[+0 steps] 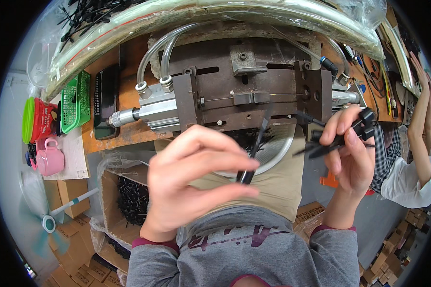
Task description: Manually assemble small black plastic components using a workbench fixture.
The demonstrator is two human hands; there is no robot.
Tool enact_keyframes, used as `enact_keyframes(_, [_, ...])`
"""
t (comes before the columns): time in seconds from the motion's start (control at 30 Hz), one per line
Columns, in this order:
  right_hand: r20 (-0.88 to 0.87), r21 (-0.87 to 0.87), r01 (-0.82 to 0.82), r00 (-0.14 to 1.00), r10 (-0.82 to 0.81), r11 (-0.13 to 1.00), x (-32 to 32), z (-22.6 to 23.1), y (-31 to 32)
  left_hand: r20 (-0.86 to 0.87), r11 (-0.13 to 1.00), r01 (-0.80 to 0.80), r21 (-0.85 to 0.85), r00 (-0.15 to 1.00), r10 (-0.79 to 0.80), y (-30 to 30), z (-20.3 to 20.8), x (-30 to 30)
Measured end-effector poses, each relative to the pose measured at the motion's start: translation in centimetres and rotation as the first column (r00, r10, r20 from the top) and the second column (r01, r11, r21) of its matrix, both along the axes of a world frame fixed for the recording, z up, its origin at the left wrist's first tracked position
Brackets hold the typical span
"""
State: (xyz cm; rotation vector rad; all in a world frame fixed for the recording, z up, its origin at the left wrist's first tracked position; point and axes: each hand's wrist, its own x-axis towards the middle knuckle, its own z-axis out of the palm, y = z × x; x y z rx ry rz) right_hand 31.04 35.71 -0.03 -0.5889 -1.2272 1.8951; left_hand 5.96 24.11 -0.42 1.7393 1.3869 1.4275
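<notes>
the left hand pinches 1 black cable tie between its fingers, the right hand grips a small bunch of ties, both held in front of the rusty metal jig on the desk, whose slot looks unloaded yet.

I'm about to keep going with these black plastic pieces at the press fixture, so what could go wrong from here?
1. The left hand pinches one black piece only by its lower end; that thin grip may slip and drop it onto the lap.
2. The right hand holds several black pieces bunched together, so one could slide out or snag.
3. Both hands work close to the metal fixture, where fingers might get pinched.
</notes>
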Motion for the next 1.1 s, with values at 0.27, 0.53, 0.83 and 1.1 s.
enact_keyframes(0.27, [0.129,0.628,0.251,0.9,-0.416,0.737,-1.9,-1.0,-2.4,-0.564,0.955,-0.222,0.197,0.771,0.295,1.8,-4.4,3.4])
enact_keyframes(0.53, [0.118,0.989,-0.033,0.776,-0.62,0.147,-1.8,-2.1,-1.6,-0.6,0.955,-0.231,0.184,0.744,0.295,2.4,-4.1,3.3])
enact_keyframes(0.83, [0.036,0.983,-0.139,0.787,-0.616,-0.121,-4.6,-3.5,-2.1,0.09,0.99,0.144,0.011,0.985,-0.144,0.8,-1.3,3.1])
enact_keyframes(1.1, [0.018,1.0,-0.011,0.76,-0.65,0.015,-3.2,-3.8,-1.2,-0.374,0.968,-0.176,0.179,0.898,0.232,0.7,-2.9,3.1])
